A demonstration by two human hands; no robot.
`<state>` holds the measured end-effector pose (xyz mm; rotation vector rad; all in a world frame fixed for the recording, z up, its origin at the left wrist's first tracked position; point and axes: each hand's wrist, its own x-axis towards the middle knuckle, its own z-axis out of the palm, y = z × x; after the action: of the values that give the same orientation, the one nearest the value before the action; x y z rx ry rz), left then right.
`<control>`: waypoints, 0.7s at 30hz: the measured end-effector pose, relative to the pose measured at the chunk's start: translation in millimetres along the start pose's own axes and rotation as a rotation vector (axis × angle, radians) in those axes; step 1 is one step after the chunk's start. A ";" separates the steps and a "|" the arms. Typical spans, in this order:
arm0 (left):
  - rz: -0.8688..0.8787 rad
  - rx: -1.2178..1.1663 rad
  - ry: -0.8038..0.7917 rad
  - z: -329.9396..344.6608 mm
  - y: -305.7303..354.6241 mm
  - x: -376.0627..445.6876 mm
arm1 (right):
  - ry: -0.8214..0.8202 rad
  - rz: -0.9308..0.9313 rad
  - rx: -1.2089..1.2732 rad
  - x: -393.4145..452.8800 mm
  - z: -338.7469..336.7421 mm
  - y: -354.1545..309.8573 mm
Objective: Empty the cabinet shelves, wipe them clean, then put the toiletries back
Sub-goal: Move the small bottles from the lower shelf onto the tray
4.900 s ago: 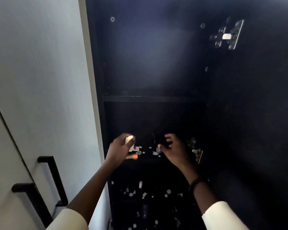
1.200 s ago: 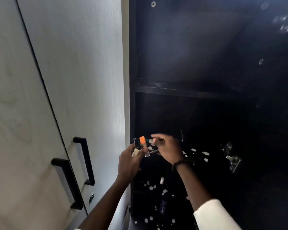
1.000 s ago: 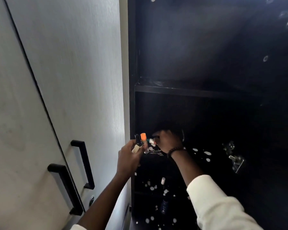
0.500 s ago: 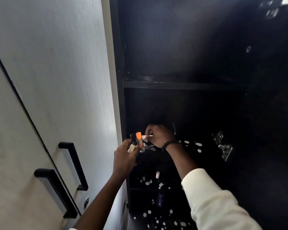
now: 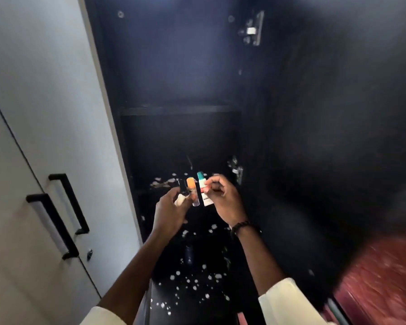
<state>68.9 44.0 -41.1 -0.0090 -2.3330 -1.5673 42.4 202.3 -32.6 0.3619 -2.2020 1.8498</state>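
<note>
Head view: right hand (image 5: 223, 199), out of dark cabinet (image 5: 181, 109) since half-second ago, fingers pinching teal-capped tube (image 5: 203, 190). Left hand (image 5: 170, 212) clamps orange-capped tube (image 5: 192, 191) plus small bottles. Emptying continues; white specks remain on shelf.

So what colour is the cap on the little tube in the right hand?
Teal green, on the white tube held by the right hand; head view.

dark shelf (image 5: 150, 190), pale specks (image 5: 161, 182)
</note>
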 end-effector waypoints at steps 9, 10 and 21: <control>0.036 0.013 -0.150 25.1 71.8 -138.7 | 0.096 -0.001 0.067 -147.4 -66.3 -43.9; 0.051 0.017 -0.154 24.9 78.1 -148.2 | 0.119 -0.034 0.060 -159.9 -72.1 -51.1; 0.198 -0.104 -0.344 32.2 137.2 -224.4 | 0.186 -0.194 -0.033 -253.9 -134.0 -96.3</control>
<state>298.0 166.7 10.0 -0.5579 -2.4028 -1.6918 317.3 326.8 -7.3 0.3670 -1.9964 1.6718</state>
